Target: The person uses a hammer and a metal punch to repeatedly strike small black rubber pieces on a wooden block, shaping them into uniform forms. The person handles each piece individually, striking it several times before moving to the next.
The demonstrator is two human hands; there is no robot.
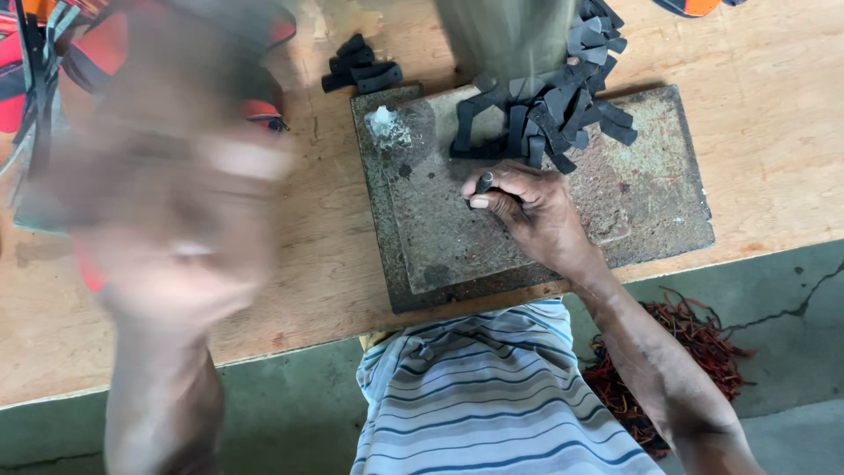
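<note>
Right hand (527,211) pinches a short dark punch (483,182), its long axis pointing toward one o'clock on the slab (651,193); left hand (176,229) is blurred, grip unreadable.

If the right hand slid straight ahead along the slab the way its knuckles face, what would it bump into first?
Most likely the pile of dark grey cut strips, which lies just beyond the right hand on the stained stone slab. The hand grips a small dark cylindrical tool. Depth is hard to judge, so this is approximate.
</note>
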